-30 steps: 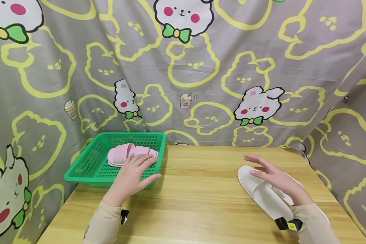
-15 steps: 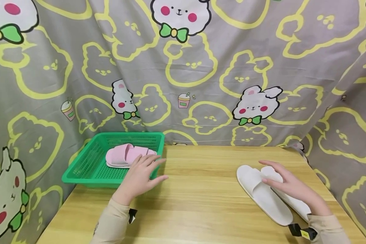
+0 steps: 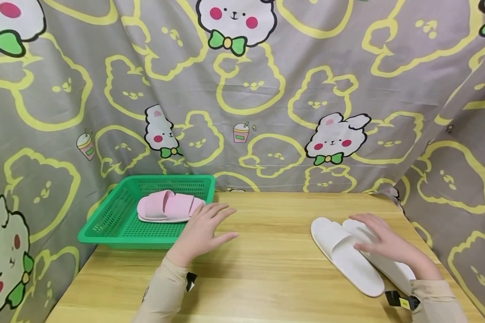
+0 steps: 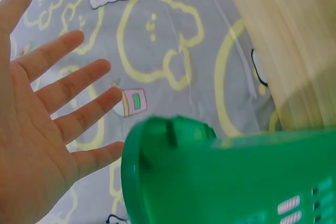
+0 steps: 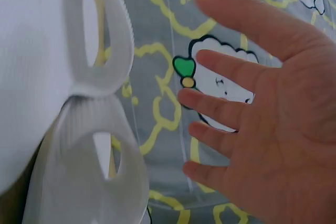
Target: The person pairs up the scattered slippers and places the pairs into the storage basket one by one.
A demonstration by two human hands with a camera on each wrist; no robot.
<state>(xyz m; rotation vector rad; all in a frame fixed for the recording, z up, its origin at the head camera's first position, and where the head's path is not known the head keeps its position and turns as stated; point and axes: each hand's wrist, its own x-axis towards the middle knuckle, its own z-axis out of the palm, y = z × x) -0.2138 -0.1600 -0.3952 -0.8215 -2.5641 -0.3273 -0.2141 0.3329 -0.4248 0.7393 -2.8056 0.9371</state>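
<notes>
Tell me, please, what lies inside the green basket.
Pink slippers lie inside the green basket. The left hand covers part of their right end; whatever is beneath them cannot be seen.

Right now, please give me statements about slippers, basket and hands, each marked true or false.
The pink slippers lie inside the green basket. True.
The left hand is nearer the basket than the right hand. True.
The left hand grips the basket. False: it holds nothing.
The white slippers rest on the table. True.
The right hand holds the white slippers. False: it grips nothing.
In the head view, the basket stands right of the white slippers. False: it stands left.
</notes>
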